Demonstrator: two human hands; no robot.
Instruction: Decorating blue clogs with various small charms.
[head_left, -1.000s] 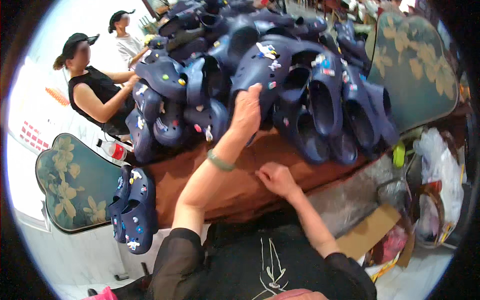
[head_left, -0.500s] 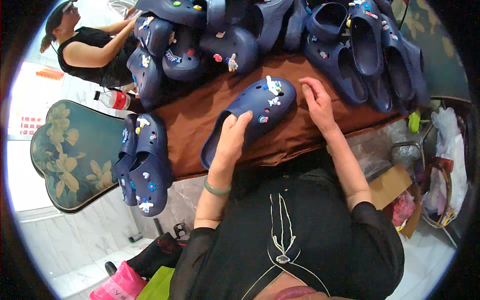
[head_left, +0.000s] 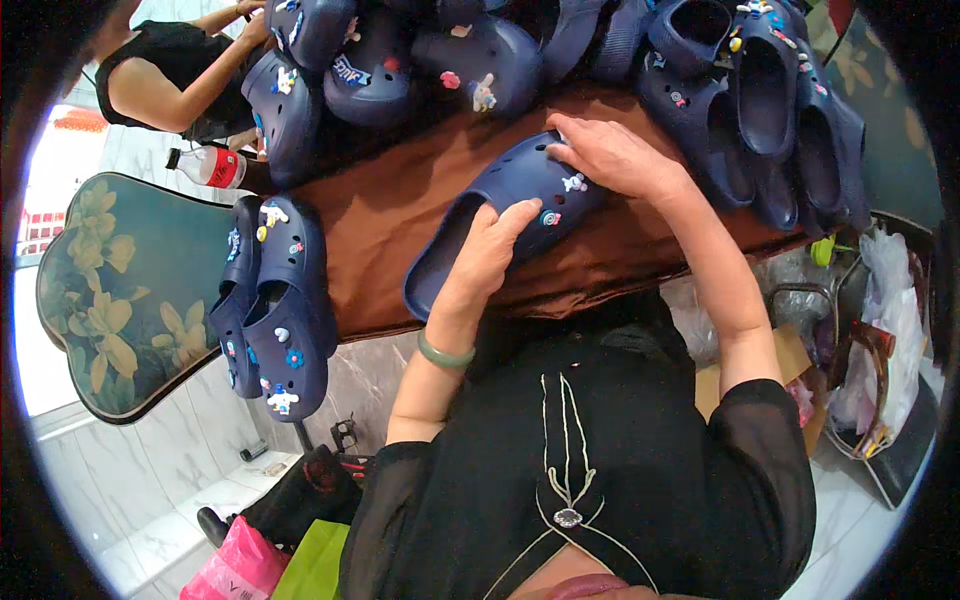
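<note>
A navy clog (head_left: 520,170) with holes and small decorative charms lies tilted over the brown cloth in front of me. My left hand (head_left: 488,248) grips it at the foot opening, thumb on the upper beside a round blue-and-pink charm (head_left: 550,218) and the other fingers out of sight inside. My right hand (head_left: 615,160) is closed over the toe, fingertips at the far edge, hiding the charm there. A small pale charm (head_left: 574,183) shows between the two hands.
Several navy clogs (head_left: 475,60) are heaped along the far side, with more clogs (head_left: 765,100) stacked at the right. Two pairs (head_left: 285,300) stand at the left cloth edge, beside a flowered chair back (head_left: 120,300). A bottle (head_left: 210,167) and a person in black (head_left: 170,80) are far left.
My right hand has come from beside the clog onto its toe, covering the white figure charm. My left hand keeps its grip, and the view has shifted slightly.
</note>
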